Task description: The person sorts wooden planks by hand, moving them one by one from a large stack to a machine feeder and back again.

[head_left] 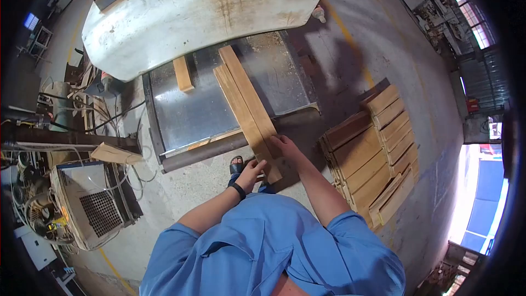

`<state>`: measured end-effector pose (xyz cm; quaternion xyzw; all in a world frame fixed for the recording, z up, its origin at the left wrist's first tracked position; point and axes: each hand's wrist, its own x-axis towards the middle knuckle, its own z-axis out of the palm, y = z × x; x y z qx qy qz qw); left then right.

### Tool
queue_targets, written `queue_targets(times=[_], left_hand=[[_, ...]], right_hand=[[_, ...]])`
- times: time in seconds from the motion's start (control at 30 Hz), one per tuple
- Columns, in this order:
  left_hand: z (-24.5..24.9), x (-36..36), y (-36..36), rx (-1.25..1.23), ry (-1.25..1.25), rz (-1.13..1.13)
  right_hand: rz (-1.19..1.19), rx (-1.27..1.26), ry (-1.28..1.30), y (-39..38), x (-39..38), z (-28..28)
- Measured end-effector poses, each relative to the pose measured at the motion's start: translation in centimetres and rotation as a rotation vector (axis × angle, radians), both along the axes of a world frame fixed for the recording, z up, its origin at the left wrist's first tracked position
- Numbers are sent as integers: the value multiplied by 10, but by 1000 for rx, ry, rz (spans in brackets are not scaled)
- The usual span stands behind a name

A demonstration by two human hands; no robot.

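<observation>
Two long wooden boards [246,101] lie side by side, their far ends on the metal machine table [192,112] and their near ends over its front edge. My left hand [252,174] is closed on the left side of the near ends. On the right side, my right hand [284,147] grips the boards with its fingers bent round the edge. A shorter wood piece [183,74] rests on the metal table to the left, partly under the white machine hood [203,11].
To the right stands a stack of boards [361,159] near my right elbow. A machine with a grille [100,214] and hoses stands at the left, with a wood block [116,154] above it. A roller [205,152] runs along the table's front.
</observation>
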<state>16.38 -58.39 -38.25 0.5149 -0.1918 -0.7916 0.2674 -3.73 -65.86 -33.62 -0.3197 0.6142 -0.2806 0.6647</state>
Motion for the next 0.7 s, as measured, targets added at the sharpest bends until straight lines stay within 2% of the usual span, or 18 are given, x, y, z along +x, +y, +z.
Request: queue_targets(times=[0.07, 0.17, 0.2, 0.3, 0.33, 0.37, 0.43, 0.47, 0.5, 0.57, 0.7], left_hand=[[69, -13, -4, 27, -17, 49], [19, -19, 10, -132, -31, 231], [34, -17, 14, -158, -129, 293], [47, -3, 17, -113, -177, 461], [52, 8, 18, -126, -94, 395], [49, 13, 18, -76, -51, 450], [64, 27, 15, 29, 266, 507], [71, 42, 16, 23, 452, 430], [98, 43, 17, 92, 523, 469], [104, 56, 16, 189, 971, 425], [114, 62, 19, 143, 1196, 447]], right_hand=[[3, -30, -1, 4, -2, 10], [-28, -83, -82, 11, -10, 14], [-18, -116, -94, 15, -16, 15], [16, -182, -137, 30, -35, 13], [18, -182, -166, 37, -39, 18], [20, -180, -195, 45, -42, 22], [54, -227, -177, 52, -45, 7], [70, -250, -170, 54, -45, -3], [68, -246, -181, 55, -41, -4], [59, -234, -199, 54, -32, -3], [102, -292, -79, 44, -17, -7]])
